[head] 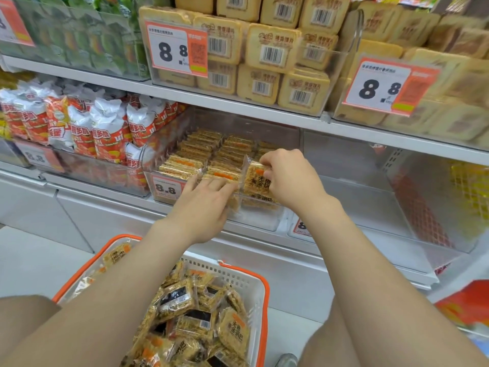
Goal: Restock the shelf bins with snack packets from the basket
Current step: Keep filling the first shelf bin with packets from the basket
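Right hand point(287, 178) pinches a rice-cracker packet point(255, 181) upright at the front of the clear bin point(254, 221). Just beside it, left hand point(203, 200) lays straight fingers on the packed rows point(201, 154). The basket point(260, 292) of packets sits below both hands.

The left hand point(203, 205) covers the right edge of the price tag point(165, 188) on the bin point(259, 221). The right hand point(288, 176), pinching a snack packet point(258, 181), hides the bin's right-hand rows. Below the bin, the basket point(238, 274) runs off the bottom edge under both arms. Up-left of the bin, the green packets point(79, 43) are blurred.
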Motion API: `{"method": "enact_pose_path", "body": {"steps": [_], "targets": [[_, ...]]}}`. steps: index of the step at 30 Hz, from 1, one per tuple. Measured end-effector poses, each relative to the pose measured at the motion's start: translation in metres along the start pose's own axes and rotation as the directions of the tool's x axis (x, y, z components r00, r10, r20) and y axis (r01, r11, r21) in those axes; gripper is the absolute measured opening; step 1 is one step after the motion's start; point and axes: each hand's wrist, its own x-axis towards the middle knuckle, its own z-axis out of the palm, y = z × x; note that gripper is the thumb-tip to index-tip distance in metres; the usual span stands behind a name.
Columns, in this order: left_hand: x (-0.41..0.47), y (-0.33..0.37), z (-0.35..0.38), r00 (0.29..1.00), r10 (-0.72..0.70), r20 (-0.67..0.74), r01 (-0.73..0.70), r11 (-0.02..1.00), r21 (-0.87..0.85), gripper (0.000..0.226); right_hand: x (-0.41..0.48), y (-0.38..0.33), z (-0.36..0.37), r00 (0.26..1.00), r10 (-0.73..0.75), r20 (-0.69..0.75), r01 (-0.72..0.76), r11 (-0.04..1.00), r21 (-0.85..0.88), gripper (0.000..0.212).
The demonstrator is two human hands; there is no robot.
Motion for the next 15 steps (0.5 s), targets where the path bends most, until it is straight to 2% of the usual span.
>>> {"method": "enact_pose_path", "body": {"steps": [5, 9, 15], "targets": [[0.001, -0.003, 0.000, 0.999, -0.052, 0.003, 0.052, 0.997, 0.061, 0.045, 0.009, 0.002, 0.001, 1.000, -0.015, -0.002, 0.015, 0.999, -0.037, 0.024], [0.005, -0.008, 0.003, 0.996, -0.085, -0.011, 0.085, 0.995, 0.045, 0.035, 0.010, -0.004, 0.007, 0.999, -0.048, 0.016, 0.049, 0.995, -0.085, 0.031], [0.003, -0.008, 0.003, 0.997, -0.074, -0.018, 0.074, 0.997, 0.018, 0.033, 0.007, -0.010, 0.022, 0.991, 0.018, 0.136, -0.004, 0.995, -0.102, 0.027]]}}
